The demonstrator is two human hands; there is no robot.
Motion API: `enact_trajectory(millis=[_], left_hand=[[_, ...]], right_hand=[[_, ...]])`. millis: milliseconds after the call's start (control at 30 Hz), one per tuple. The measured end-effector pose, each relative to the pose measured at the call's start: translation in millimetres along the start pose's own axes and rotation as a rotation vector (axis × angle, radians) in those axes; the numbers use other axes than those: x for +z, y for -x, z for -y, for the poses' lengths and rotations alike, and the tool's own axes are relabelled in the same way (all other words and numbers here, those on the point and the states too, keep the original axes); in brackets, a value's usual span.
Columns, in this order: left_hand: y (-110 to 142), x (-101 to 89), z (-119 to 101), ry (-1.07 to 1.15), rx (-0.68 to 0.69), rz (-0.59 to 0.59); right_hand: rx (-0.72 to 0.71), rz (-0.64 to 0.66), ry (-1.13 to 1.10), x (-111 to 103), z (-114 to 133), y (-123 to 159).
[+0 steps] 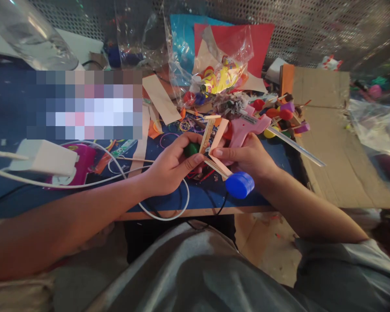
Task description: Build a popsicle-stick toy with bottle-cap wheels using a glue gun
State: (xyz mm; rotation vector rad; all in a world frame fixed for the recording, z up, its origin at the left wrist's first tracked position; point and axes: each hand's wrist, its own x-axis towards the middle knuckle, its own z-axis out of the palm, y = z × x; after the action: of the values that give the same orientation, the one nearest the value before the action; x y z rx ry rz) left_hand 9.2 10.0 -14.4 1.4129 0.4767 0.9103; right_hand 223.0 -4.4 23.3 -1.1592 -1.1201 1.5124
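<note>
My left hand point(170, 167) is closed around a small build of wooden craft sticks point(214, 138) with a green bottle cap point(191, 149) on it. A blue bottle cap point(239, 184) sits at the lower end of one stick. My right hand point(247, 156) grips a pink glue gun point(243, 128), with its thumb pressed on the sticks. A clear glue stick point(295, 147) pokes out of the gun toward the right. Both hands meet above the front edge of the blue table point(6, 125).
A white charger point(45, 158) and its cable point(84, 184) lie at left beside a magenta box point(84, 162). Coloured caps, rubber bands and sticks litter the table middle, under plastic bags point(214, 65). A cardboard sheet point(331, 130) lies at right; a clear bottle point(29, 34) is at far left.
</note>
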Motion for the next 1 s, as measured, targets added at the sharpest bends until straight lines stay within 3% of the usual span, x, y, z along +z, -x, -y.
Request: enact_trajectory(millis=[633,1000], left_hand=[[1.9,0.2,-2.5,0.016,-0.072,0.035],[3.3,-0.4,-0.7,-0.038,-0.072,0.042]], right_hand=[[-0.031,0.050,-0.096,4.1,-0.6,4.8],[-0.033,-0.001,-0.062,3.7,-0.2,5.4]])
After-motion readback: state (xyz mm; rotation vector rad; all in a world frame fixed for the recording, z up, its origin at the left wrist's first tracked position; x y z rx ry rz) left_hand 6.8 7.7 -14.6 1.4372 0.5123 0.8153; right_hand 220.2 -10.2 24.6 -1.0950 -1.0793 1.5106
